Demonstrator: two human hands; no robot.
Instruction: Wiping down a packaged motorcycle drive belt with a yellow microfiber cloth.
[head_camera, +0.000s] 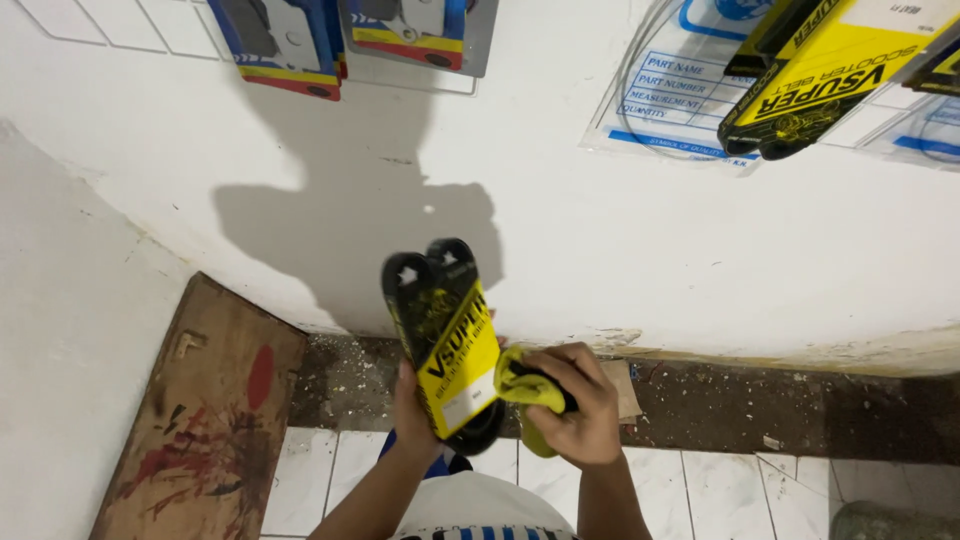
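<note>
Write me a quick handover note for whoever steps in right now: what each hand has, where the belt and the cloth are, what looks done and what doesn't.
Left hand: gripping the black belt in its yellow and black sleeve from behind, held upright in front of the white wall.
Right hand: closed on a bunched yellow cloth, pressed against the sleeve's lower right edge.
Nearby: more packaged belts hang on the wall upper right; a paint-stained wooden board leans at left.
Done: belt is in hand, cloth is on it.
Left: how much has been wiped cannot be told; the belt is not hung on the wall.

White wall (650, 240); white tiled floor (740, 490); paint-stained wooden board (200, 420) leaning left.
</note>
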